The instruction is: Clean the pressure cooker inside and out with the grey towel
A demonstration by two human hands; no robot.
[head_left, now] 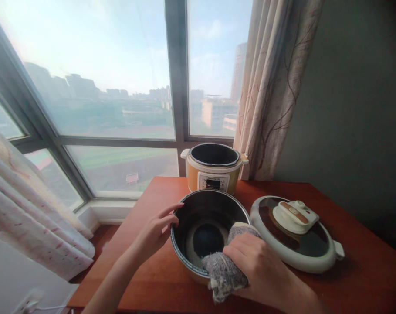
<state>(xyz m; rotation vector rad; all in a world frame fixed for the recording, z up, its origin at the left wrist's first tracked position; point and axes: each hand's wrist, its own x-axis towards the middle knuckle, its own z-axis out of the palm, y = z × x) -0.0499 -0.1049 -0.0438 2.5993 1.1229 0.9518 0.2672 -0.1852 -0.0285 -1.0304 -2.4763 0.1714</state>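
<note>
A dark inner pot [198, 218] sits tilted toward me on the wooden table, its inside bare and shiny. My left hand [161, 224] grips its left rim, with fingertips over the edge and the thumb side hidden. In my right hand [253, 261] is a bunched grey cloth [225, 272], pressed over the pot's right front rim. Part of the cloth shows above my knuckles, inside the pot. Right behind stands the electric pressure cooker [193, 174], gold and white, lidless, with a control panel on its front.
The cooker's round lid [315, 261], cream-rimmed with a brown and white handle, lies on the table [126, 244] to the right. Windows rise behind the table, with curtains [263, 87] on both sides. A socket with a plugged cable [29, 303] is low at left.
</note>
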